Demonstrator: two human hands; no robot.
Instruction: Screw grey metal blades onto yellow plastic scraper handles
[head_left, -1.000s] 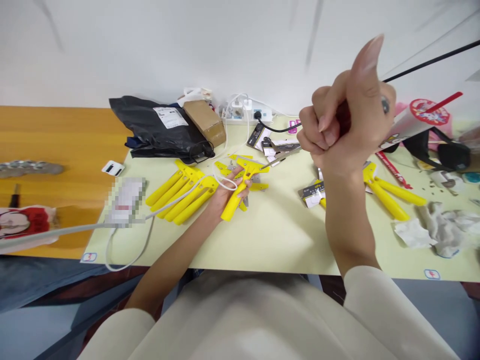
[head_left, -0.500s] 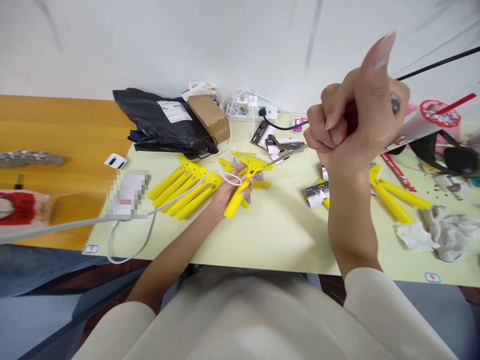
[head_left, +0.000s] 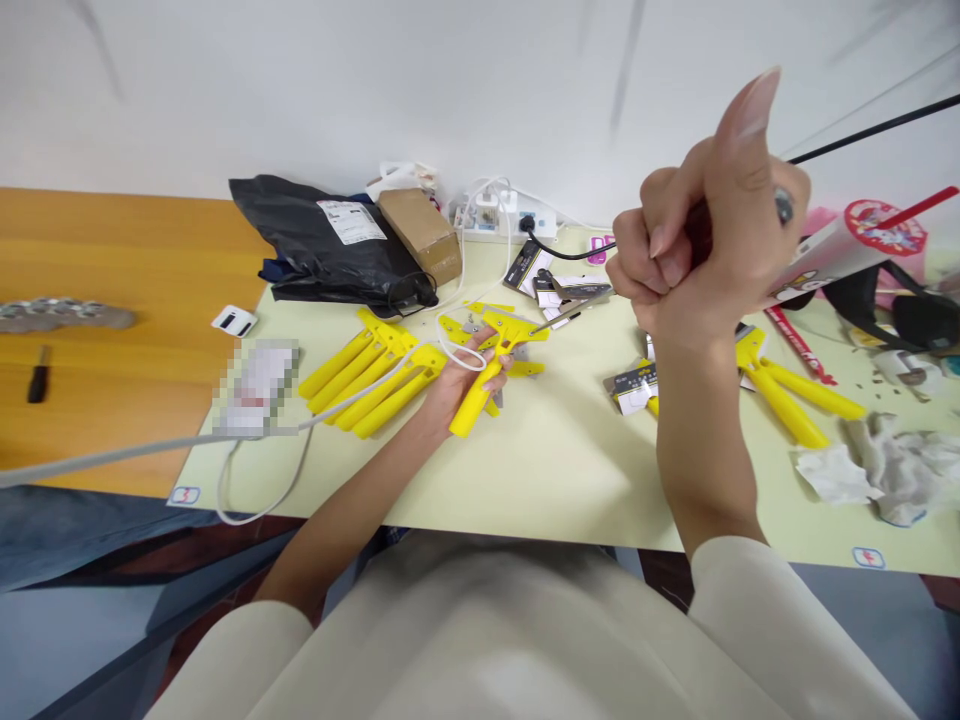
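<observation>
My left hand point(head_left: 459, 385) is wrapped round a yellow scraper point(head_left: 476, 392), its handle pointing toward me and its wide head away. My right hand point(head_left: 709, 220) is raised, fingers curled round a screwdriver with the thumb sticking up. The handle is mostly hidden in the fist; its thin metal shaft point(head_left: 576, 310) runs left and down to the right end of the scraper's head, by a screw. Beneath and behind the scraper lie more yellow pieces and grey metal blades point(head_left: 532, 352), partly covered. Left of my left hand, several yellow scraper handles point(head_left: 352, 375) lie side by side.
A white cable point(head_left: 375, 378) crosses over the handles and passes in front of my left hand. Behind are a black plastic parcel point(head_left: 322, 255), a cardboard box point(head_left: 421, 235) and a power strip point(head_left: 499, 220). To the right are a drink cup point(head_left: 840, 255) and crumpled tissues point(head_left: 896, 470).
At the far left, a red and white packet has gone from view, and a dark-handled screwdriver on the orange table now shows whole. My right fist has turned slightly; my left hand keeps its hold.
</observation>
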